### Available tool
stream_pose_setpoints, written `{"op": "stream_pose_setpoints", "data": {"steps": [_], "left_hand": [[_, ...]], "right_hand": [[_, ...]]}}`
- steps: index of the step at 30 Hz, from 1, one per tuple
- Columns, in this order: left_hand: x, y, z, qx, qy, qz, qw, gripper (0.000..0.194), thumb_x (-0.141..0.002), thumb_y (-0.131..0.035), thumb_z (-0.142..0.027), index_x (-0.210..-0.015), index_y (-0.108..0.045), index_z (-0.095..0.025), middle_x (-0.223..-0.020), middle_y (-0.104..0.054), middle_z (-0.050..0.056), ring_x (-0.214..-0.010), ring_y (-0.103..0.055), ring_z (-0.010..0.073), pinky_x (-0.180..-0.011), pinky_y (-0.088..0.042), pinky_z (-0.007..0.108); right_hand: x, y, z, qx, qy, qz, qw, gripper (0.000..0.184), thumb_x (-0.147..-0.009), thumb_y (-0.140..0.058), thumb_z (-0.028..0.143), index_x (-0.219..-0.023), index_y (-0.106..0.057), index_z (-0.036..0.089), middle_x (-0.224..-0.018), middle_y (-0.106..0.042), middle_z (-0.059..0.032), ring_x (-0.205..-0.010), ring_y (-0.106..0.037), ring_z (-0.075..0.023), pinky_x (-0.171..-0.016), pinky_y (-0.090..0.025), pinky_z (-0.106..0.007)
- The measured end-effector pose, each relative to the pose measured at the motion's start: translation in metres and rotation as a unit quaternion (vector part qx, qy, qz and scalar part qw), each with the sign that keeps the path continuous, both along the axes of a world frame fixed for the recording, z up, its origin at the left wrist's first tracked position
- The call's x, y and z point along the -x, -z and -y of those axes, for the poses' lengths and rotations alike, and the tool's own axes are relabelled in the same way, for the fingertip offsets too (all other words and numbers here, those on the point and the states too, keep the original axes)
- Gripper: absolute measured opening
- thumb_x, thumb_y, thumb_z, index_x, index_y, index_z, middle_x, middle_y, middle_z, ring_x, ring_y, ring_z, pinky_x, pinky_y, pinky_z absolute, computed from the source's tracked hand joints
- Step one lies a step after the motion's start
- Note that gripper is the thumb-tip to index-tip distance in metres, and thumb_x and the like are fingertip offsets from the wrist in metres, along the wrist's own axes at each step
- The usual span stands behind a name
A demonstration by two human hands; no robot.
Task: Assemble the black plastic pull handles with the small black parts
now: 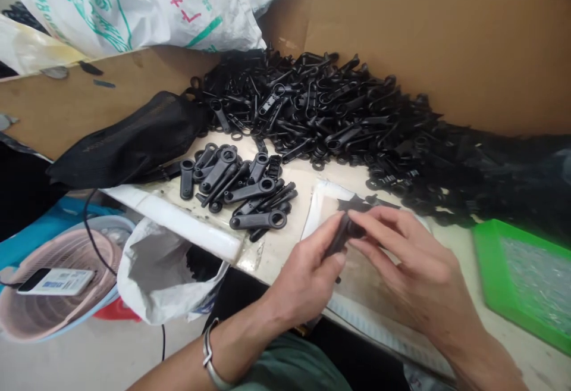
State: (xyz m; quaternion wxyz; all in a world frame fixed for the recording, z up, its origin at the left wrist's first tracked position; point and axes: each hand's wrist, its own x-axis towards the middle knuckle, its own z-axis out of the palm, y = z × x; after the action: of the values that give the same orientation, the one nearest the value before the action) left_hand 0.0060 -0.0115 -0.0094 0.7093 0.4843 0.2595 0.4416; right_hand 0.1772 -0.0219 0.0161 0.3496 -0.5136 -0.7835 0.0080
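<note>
My left hand (307, 272) and my right hand (410, 266) meet over the near edge of the white table (285, 242). Both pinch one small black plastic part (343, 233) between thumb and fingers. The left hand holds its lower end, the right hand grips its upper end. A silver bracelet (209, 358) sits on my left wrist. A small group of the same black ring-ended parts (241, 185) lies left of the hands. A big heap of them (339, 117) fills the back of the table.
A green tray (521, 278) of small shiny bits stands at the right. A black bag (129, 141) lies at the left. A white sack (165, 272) hangs open below the table edge. A fan with a phone on it (57, 281) sits on the floor. Cardboard walls rise behind.
</note>
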Motion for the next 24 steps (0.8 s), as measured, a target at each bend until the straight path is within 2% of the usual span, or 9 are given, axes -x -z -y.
{"op": "stream_pose_setpoints", "data": {"steps": [2, 5, 8, 12, 14, 17, 20, 24], "left_hand": [[0.002, -0.001, 0.0, -0.027, -0.001, -0.044, 0.999, 0.063, -0.091, -0.052, -0.006, -0.149, -0.045, -0.028, -0.152, -0.049, 0.003, -0.144, -0.04, 0.0263, -0.119, -0.036, 0.041], [0.004, -0.004, 0.002, -0.035, 0.019, -0.059, 0.997, 0.061, -0.092, -0.052, -0.009, -0.149, -0.044, -0.027, -0.149, -0.052, 0.005, -0.138, -0.048, 0.0268, -0.117, -0.039, 0.043], [0.005, -0.007, 0.005, -0.015, 0.04, -0.053, 0.998, 0.06, -0.094, -0.053, -0.014, -0.151, -0.04, -0.027, -0.143, -0.058, 0.007, -0.132, -0.053, 0.0284, -0.112, -0.044, 0.046], [0.006, -0.006, 0.008, -0.008, 0.051, -0.056, 0.997, 0.06, -0.095, -0.053, -0.016, -0.152, -0.038, -0.027, -0.143, -0.057, 0.007, -0.133, -0.052, 0.0289, -0.113, -0.043, 0.047], [0.008, -0.006, 0.006, 0.001, 0.063, -0.04, 0.997, 0.059, -0.095, -0.053, -0.014, -0.151, -0.041, -0.028, -0.146, -0.054, 0.007, -0.135, -0.049, 0.0282, -0.114, -0.042, 0.046], [0.013, -0.008, 0.0, 0.022, 0.108, -0.009, 0.994, 0.057, -0.094, -0.053, -0.012, -0.148, -0.045, -0.029, -0.148, -0.052, 0.006, -0.136, -0.049, 0.0269, -0.113, -0.042, 0.044], [0.016, -0.016, -0.002, 0.017, 0.143, -0.026, 0.989, 0.056, -0.093, -0.054, -0.012, -0.146, -0.048, -0.028, -0.145, -0.055, 0.006, -0.131, -0.053, 0.0259, -0.112, -0.044, 0.042], [0.013, -0.021, 0.008, -0.013, 0.094, -0.107, 0.99, 0.058, -0.093, -0.055, -0.015, -0.148, -0.045, -0.026, -0.131, -0.064, 0.007, -0.127, -0.055, 0.0267, -0.108, -0.047, 0.041]], "right_hand": [[-0.001, -0.003, -0.001, -0.013, -0.018, 0.028, 0.999, 0.028, -0.094, -0.06, 0.014, -0.12, -0.067, 0.018, -0.107, -0.063, -0.007, -0.091, -0.063, -0.013, -0.077, -0.056, -0.023], [-0.001, -0.001, 0.001, -0.046, 0.004, 0.016, 0.999, 0.026, -0.091, -0.064, 0.013, -0.116, -0.067, 0.018, -0.104, -0.064, -0.0061, -0.09, -0.063, -0.0135, -0.078, -0.056, -0.024], [0.003, 0.008, 0.004, -0.061, 0.04, -0.028, 0.997, 0.025, -0.088, -0.069, 0.015, -0.112, -0.069, 0.021, -0.099, -0.065, -0.0037, -0.085, -0.064, -0.0133, -0.073, -0.056, -0.024], [0.005, 0.021, 0.007, -0.073, 0.071, -0.064, 0.993, 0.026, -0.086, -0.072, 0.016, -0.11, -0.069, 0.021, -0.094, -0.064, -0.0014, -0.074, -0.063, -0.01, -0.063, -0.055, -0.022], [0.003, 0.023, 0.007, -0.065, 0.066, -0.071, 0.993, 0.026, -0.086, -0.072, 0.015, -0.111, -0.068, 0.02, -0.094, -0.063, -0.002, -0.075, -0.062, -0.01, -0.064, -0.055, -0.022], [-0.003, 0.019, 0.008, -0.024, 0.024, -0.065, 0.997, 0.025, -0.086, -0.073, 0.017, -0.11, -0.067, 0.018, -0.094, -0.062, -0.0026, -0.075, -0.061, -0.0104, -0.065, -0.055, -0.024], [-0.005, 0.014, 0.01, 0.006, 0.013, -0.077, 0.997, 0.021, -0.086, -0.072, 0.021, -0.106, -0.067, 0.019, -0.091, -0.061, -0.0018, -0.073, -0.059, -0.0106, -0.062, -0.054, -0.024], [0.002, 0.022, 0.012, 0.036, 0.078, -0.143, 0.986, 0.018, -0.086, -0.072, 0.027, -0.103, -0.067, 0.02, -0.09, -0.062, -0.0011, -0.071, -0.061, -0.012, -0.062, -0.055, -0.026]]}}
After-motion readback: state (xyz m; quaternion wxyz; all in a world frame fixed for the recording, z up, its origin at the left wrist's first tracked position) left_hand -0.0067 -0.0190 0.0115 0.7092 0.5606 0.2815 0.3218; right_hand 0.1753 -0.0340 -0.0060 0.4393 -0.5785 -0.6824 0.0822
